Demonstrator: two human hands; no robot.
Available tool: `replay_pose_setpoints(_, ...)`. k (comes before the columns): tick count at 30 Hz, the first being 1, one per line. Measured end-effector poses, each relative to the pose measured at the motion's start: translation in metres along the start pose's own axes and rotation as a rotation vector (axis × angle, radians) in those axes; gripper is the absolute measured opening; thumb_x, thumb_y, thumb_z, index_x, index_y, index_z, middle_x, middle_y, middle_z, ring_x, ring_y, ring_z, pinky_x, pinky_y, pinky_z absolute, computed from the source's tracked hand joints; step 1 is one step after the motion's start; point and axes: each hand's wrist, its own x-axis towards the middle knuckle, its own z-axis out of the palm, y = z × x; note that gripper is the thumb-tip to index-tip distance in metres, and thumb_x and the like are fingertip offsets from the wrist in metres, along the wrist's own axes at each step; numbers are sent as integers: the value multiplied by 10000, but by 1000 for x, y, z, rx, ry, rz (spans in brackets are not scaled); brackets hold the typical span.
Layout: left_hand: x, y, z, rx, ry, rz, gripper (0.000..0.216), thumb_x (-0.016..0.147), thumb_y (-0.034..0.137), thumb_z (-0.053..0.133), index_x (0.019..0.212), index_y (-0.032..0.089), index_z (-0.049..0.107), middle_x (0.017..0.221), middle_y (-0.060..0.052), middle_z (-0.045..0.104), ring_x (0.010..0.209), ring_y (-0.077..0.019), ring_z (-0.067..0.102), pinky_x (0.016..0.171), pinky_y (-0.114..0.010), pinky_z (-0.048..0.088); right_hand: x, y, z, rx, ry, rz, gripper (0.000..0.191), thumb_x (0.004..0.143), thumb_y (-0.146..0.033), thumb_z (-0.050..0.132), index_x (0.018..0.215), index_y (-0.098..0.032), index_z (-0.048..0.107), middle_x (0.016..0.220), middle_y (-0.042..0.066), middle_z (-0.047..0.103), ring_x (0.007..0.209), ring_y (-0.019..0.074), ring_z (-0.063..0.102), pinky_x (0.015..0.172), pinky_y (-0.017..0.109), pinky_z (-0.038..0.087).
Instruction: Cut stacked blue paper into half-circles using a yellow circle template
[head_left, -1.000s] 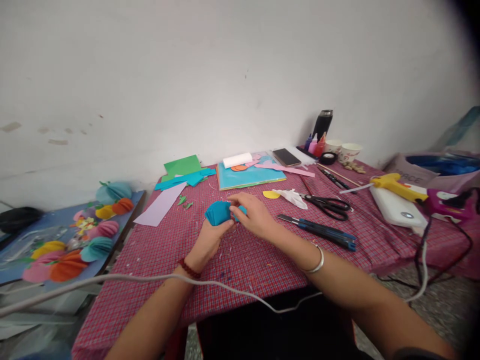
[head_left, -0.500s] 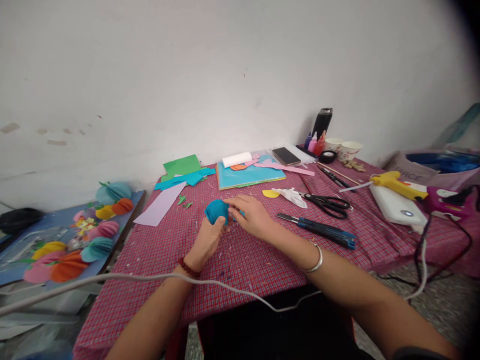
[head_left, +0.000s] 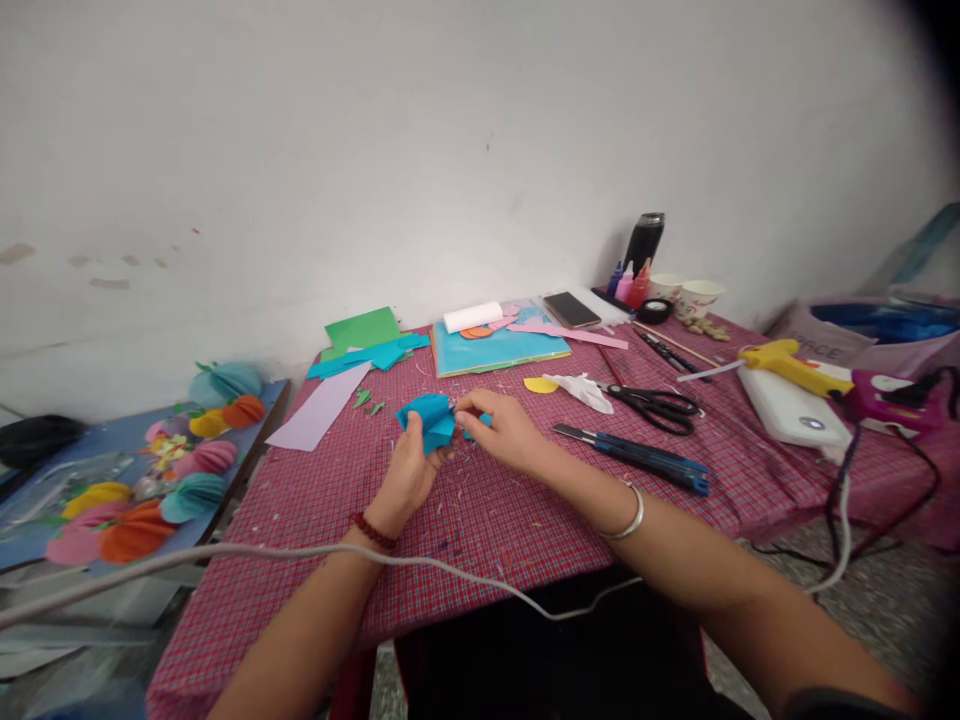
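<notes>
My left hand grips a blue folded-paper ball, its thumb lying over the front and its other fingers mostly hidden behind. The ball's leaves are partly fanned apart. At its right edge, the fingertips of my right hand are pinched together; what they hold is too small to make out. A small blue paper piece shows beneath the right fingers, on or just above the checked tablecloth. Green paper scraps lie left of the ball.
A utility knife and black scissors lie to the right. Farther right, a yellow glue gun rests on a white power bank. A white cable crosses in front of my forearms. Finished paper fruits sit at left.
The ball has turned in my left hand, and its leaves now spread wider and flatter. My left thumb has shifted up and left. The right hand stays pinched in nearly the same place.
</notes>
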Motion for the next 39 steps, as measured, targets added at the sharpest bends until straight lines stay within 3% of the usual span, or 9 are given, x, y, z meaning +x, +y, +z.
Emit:
replay_pose_setpoints(7,2,-7,-1,290,74,128,334,653,346,752,915,152,677,888,-56,704,779,-183,641,713,-286,500,5,16,12,375,25,300,24,716,-160,540,714,-165,517,624,-45,527,563,90,478,543,200,386)
replay_pose_setpoints(10,3,-3,0,244,78,124,292,653,320,750,893,168,684,893,-42,703,778,-172,639,745,-289,501,7,18,13,536,20,368,109,662,-111,507,751,-173,502,632,-51,531,555,87,483,526,193,396)
replay_pose_setpoints(14,1,8,1,57,37,78,260,684,330,729,877,186,631,803,-8,671,670,-138,614,605,-252,495,8,18,10,477,37,453,271,636,-75,432,853,-156,572,706,-18,596,557,96,497,509,201,395)
replay_pose_setpoints(17,0,12,2,34,1,95,297,643,310,762,870,192,610,761,7,651,630,-128,595,554,-235,471,8,17,8,384,16,458,357,640,-68,418,916,-141,632,828,28,658,656,129,564,587,240,454)
replay_pose_setpoints(20,0,10,2,93,16,115,330,569,245,805,834,182,620,733,14,653,626,-131,596,592,-252,483,8,14,7,349,10,412,370,643,-51,435,931,-133,652,945,60,678,832,169,606,738,287,485)
replay_pose_setpoints(23,3,6,0,144,109,94,386,498,156,825,834,167,635,745,10,677,649,-143,617,648,-273,498,8,11,3,492,-26,409,389,662,-46,448,995,-142,625,939,50,677,784,151,606,692,268,484)
replay_pose_setpoints(28,7,15,-6,-27,128,15,353,514,118,801,814,172,623,715,21,684,590,-133,613,566,-251,478,9,14,-4,843,-104,429,335,710,-128,573,1041,-174,598,889,16,658,674,106,567,600,222,440)
replay_pose_setpoints(32,9,21,-10,-138,107,-42,368,541,120,788,869,170,629,801,-14,704,691,-168,650,637,-280,500,9,22,-6,940,-67,472,272,705,-219,679,970,-181,634,834,0,637,634,82,532,578,207,416)
replay_pose_setpoints(39,8,14,-10,16,176,171,418,498,149,819,857,192,609,763,34,661,680,-136,613,705,-292,491,8,26,-3,1072,-139,502,343,799,-492,590,906,-174,660,707,-8,580,586,87,523,605,239,459)
